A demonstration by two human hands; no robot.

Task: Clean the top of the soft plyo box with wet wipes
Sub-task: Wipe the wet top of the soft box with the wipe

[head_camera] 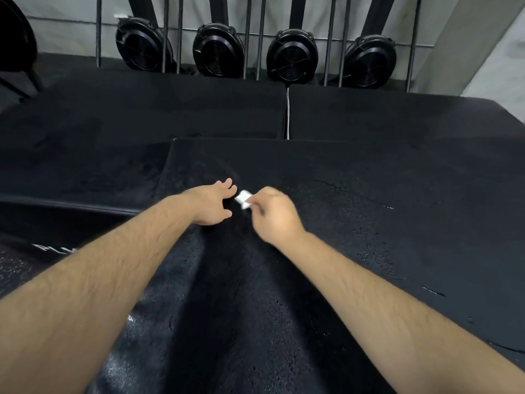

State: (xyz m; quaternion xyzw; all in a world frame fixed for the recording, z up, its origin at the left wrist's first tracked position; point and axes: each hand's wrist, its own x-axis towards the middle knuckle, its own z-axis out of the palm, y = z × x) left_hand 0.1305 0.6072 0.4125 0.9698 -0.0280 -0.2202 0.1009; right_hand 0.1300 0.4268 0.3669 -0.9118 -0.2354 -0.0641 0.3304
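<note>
Over top of black plyo box [355, 177]: my right hand [277, 216] pinches small white wipe [243, 199]. My left hand [213, 206], fingers spread, holds nothing, just beside wipe. Round black fans [218, 49] stand behind.

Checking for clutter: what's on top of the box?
Over the box, an open left hand and a right hand pinching a small white wipe. The arms cover some of its top.

A single wide-angle view, worn on the person's head, looks forward and steeply down. The right hand [277, 214] pinching the wipe [244, 199] lies near frame centre, at the far end of the forearms [383, 280] that run back to the lower corners. Beyond the grip the plyo box [369, 223] top recedes toward round black fan housings [292, 56] at the upper edge, where straight lines bow.
</note>
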